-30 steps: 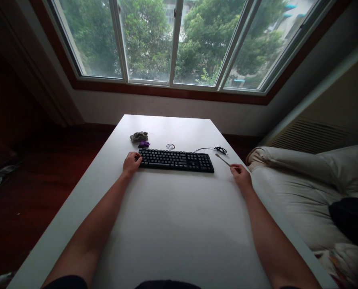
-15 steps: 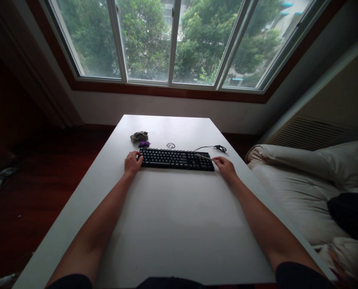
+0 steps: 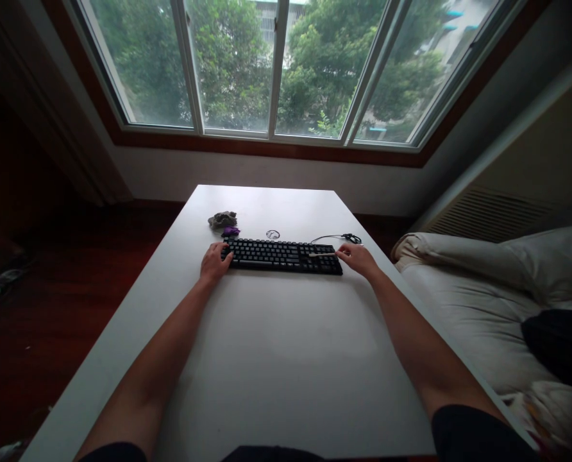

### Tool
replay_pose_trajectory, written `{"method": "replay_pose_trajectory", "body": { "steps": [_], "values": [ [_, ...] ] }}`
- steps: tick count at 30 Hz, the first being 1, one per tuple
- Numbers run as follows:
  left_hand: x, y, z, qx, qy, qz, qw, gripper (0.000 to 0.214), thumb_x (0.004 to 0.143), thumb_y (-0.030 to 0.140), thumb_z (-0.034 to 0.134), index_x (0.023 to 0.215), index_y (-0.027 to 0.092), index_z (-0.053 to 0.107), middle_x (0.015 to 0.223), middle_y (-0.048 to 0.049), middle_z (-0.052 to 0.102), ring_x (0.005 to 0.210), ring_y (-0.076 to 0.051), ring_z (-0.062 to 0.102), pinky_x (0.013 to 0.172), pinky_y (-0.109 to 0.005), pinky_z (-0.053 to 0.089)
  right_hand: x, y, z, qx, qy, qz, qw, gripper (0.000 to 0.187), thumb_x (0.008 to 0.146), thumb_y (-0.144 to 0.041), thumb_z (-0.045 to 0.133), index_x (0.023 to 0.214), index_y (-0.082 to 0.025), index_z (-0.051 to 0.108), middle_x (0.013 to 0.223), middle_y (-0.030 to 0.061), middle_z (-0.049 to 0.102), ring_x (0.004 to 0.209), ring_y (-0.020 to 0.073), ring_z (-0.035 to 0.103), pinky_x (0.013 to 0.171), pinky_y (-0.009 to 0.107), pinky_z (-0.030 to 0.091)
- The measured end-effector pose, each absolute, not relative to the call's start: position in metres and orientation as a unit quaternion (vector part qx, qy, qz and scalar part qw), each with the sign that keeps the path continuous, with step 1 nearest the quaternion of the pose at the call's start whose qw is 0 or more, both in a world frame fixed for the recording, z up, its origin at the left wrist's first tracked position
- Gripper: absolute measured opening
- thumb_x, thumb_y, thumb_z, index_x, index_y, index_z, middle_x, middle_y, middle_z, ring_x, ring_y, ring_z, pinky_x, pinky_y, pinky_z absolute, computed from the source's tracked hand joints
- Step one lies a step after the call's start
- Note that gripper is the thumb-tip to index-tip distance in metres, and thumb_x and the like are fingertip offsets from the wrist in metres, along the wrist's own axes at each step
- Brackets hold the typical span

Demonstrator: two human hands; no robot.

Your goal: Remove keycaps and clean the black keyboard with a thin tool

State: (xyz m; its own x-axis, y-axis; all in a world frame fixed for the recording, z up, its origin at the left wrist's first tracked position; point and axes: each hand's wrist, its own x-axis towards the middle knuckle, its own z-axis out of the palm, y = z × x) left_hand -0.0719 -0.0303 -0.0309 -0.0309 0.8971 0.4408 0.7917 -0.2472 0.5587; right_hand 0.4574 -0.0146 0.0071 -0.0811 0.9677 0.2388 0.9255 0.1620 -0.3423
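Observation:
A black computer keyboard (image 3: 271,253) lies crosswise on the white table (image 3: 267,333). My left hand (image 3: 213,260) grips its left end, thumb along the near edge and fingers over the side. By the keyboard's right end, my right hand (image 3: 358,258) pinches a slim pale stick (image 3: 322,255) with a slightly thicker tip. That stick points left over the number keys; its exact kind is too small to make out. Behind the keyboard's left corner are a crumpled grey cloth (image 3: 222,220) and a small purple item (image 3: 231,231).
A coiled black cable (image 3: 352,238) lies behind the keyboard's right end. Further left is a small thin ring-shaped item (image 3: 272,235). A pale sofa (image 3: 459,301) stands along the table's right side, and a window (image 3: 271,70) is beyond the far edge.
My right hand has shifted slightly left, and the stick's tip has come a little nearer over the number keys. My left hand keeps its grip, thumb slightly further right.

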Motion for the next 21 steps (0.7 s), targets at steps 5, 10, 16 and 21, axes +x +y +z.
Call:
{"method": "replay_pose_trajectory", "body": {
  "steps": [5,10,16,21],
  "values": [
    [-0.073,-0.029,-0.034,0.696,0.61,0.375,0.056,0.031,0.091,0.035,0.062,0.121,0.024,0.064,0.129,-0.0104,0.061,0.121,-0.028,0.06,0.109,-0.043,0.048,0.489,-0.002,0.0,-0.727,-0.622,0.118,0.265,0.039,0.088,-0.057,0.059,0.095,-0.021,0.073,0.085,0.0049,0.072,0.076,0.021,0.061,0.067,0.03,0.041],
    [-0.072,-0.029,-0.037,0.703,0.6,0.379,0.042,0.032,0.092,0.036,0.061,0.121,0.023,0.064,0.132,-0.0112,0.06,0.123,-0.029,0.059,0.111,-0.044,0.047,0.495,0.018,-0.003,-0.809,-0.516,0.007,0.28,0.039,0.098,-0.041,0.045,0.106,-0.018,0.074,0.095,0.0142,0.072,0.085,0.026,0.06,0.074,0.033,0.042],
    [-0.068,-0.028,-0.034,0.725,0.586,0.36,0.05,0.047,0.089,0.043,0.065,0.132,0.023,0.06,0.149,-0.0119,0.05,0.136,-0.032,0.05,0.118,-0.048,0.041,0.495,0.046,-0.012,-0.749,-0.62,-0.064,0.225,0.041,0.097,-0.03,0.043,0.121,-0.02,0.075,0.129,0.0144,0.065,0.116,0.0312,0.052,0.098,0.039,0.042],
    [-0.068,-0.028,-0.032,0.748,0.579,0.315,0.081,0.071,0.086,0.055,0.068,0.147,0.024,0.05,0.162,-0.0129,0.036,0.144,-0.036,0.043,0.119,-0.052,0.039,0.493,0.065,-0.014,-0.743,-0.656,-0.019,0.129,0.044,0.097,-0.028,0.045,0.132,-0.029,0.07,0.138,0.0091,0.06,0.121,0.0297,0.049,0.105,0.043,0.039]
  ]
}}
